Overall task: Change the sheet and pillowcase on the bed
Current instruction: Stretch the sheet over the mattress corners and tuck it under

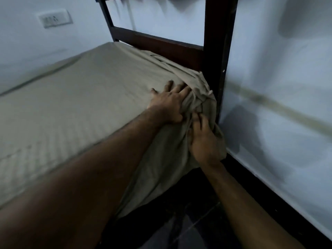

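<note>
A grey-beige sheet (75,105) covers the mattress and hangs bunched over its near right corner. My left hand (168,103) lies flat on top of that corner, fingers spread and pressing the sheet down. Just below it, at the side of the corner, my right hand (204,139) has its fingers curled into the gathered folds of the sheet. No pillow or pillowcase is in view.
The dark wooden bed frame (213,51) rises right behind the corner, with a post close to my right hand. Pale walls stand at left and right, a socket plate (54,17) on the left one. Dark tiled floor (197,221) lies below the hanging sheet.
</note>
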`<control>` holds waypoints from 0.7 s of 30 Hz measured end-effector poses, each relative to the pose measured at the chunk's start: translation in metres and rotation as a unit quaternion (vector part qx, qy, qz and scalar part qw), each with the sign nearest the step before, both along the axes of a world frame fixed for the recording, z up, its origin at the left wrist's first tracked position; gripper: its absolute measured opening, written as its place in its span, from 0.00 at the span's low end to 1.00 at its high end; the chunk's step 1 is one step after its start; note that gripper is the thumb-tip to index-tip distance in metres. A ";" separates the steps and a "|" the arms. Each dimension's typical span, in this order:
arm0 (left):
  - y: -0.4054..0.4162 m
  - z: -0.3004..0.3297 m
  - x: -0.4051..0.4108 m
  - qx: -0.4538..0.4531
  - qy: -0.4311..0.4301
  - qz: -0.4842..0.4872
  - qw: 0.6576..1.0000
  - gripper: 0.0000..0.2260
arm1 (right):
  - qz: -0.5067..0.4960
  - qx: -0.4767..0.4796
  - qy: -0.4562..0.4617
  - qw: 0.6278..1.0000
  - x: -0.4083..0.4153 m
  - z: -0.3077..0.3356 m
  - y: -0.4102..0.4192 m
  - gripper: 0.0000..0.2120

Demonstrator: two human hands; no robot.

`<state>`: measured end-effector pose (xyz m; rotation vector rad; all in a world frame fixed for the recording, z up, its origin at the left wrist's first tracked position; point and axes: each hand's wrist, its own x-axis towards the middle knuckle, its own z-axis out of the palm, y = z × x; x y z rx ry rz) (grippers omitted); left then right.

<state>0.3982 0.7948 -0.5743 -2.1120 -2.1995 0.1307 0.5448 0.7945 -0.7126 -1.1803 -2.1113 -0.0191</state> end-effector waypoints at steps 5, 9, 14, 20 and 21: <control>0.024 -0.002 0.018 0.029 -0.007 -0.004 1.000 0.46 | 0.066 -0.061 0.063 0.994 -0.014 -0.027 0.009 0.34; 0.035 -0.006 0.025 0.026 0.019 0.029 0.999 0.48 | 0.052 -0.132 0.053 0.988 -0.016 -0.035 0.025 0.41; 0.040 -0.009 0.038 0.039 0.035 0.049 0.997 0.48 | 0.104 -0.195 0.079 0.972 -0.013 -0.042 0.038 0.42; -0.049 -0.036 0.049 0.114 0.044 -0.036 0.992 0.39 | 0.020 -0.207 0.091 0.974 -0.009 -0.050 0.030 0.30; -0.088 -0.049 0.043 0.118 0.027 -0.056 0.991 0.34 | 0.001 -0.173 0.059 0.983 -0.011 -0.050 0.021 0.30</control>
